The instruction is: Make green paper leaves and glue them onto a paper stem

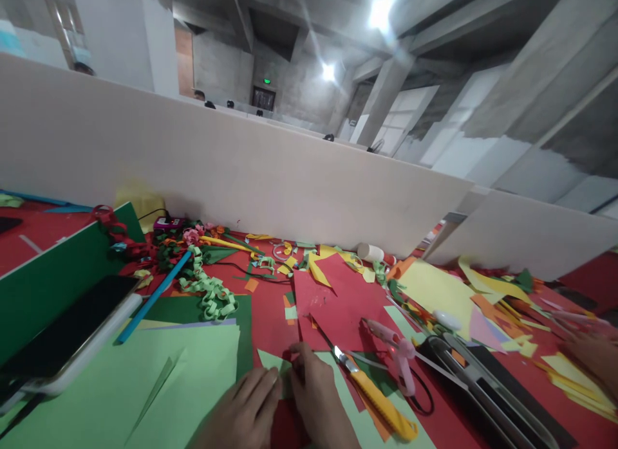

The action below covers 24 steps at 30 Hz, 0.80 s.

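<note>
At the bottom centre, my left hand (244, 407) and my right hand (318, 394) sit close together over the red table. Between them is a small piece of light green paper (271, 360), gripped by the fingers of both. My fingers hide part of it. Just right of my right hand lies a yellow utility knife (379, 401) with its blade out, resting on paper scraps. A pink glue gun (398, 352) is beyond the knife. Left of my hands are large light green sheets (193, 365), the top one creased.
At the left a phone (72, 323) leans by a green board (58, 265). A green paper chain (207, 294), a blue paper stick (154, 298) and red sheets (333, 294) lie ahead. A dark paper trimmer (487, 391) stands right, near another person's hand (591, 356). A white partition (290, 179) runs behind.
</note>
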Motion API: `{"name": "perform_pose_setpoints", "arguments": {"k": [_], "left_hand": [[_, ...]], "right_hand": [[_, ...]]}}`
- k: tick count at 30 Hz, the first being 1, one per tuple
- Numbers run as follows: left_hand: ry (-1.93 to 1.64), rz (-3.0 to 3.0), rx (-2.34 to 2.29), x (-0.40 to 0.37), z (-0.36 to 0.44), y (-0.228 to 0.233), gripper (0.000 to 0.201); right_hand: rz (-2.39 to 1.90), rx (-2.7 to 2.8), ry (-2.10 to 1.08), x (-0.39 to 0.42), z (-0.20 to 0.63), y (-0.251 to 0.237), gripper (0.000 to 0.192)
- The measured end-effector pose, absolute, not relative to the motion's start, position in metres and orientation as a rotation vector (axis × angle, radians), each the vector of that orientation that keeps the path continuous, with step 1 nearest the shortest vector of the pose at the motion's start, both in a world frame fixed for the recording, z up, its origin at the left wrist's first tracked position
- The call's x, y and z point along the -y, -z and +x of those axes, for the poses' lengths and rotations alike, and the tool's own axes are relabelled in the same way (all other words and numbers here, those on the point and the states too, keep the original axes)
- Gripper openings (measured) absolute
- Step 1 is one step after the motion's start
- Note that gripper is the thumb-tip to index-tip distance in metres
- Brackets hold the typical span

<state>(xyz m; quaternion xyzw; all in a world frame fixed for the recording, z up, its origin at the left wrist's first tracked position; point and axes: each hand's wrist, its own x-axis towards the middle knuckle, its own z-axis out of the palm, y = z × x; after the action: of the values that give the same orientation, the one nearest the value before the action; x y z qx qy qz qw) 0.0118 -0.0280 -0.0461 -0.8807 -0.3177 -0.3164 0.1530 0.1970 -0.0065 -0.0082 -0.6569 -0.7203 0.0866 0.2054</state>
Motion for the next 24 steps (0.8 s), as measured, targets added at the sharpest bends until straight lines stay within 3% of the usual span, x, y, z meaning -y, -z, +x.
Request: {"name": "perform_pose_setpoints", "arguments": {"k": [10,19,24], "left_hand": [[0.828,-2.662,0.944,0.02,0.0,0.03,0.031],[0.779,-2.746,1.034,0.015,-0.002,0.023,0.031],[0.781,-2.787,1.029,0.014,-0.004,0.024,0.031]], "right_hand": [[-1.724,2.026,-0.26,0.01,0.209,0.017,0.015],[-1.371,2.088,0.251,0.017,0.208,0.03,0.033],[-1.195,2.161,0.373,0.019,0.216,0.035,0.038]]}}
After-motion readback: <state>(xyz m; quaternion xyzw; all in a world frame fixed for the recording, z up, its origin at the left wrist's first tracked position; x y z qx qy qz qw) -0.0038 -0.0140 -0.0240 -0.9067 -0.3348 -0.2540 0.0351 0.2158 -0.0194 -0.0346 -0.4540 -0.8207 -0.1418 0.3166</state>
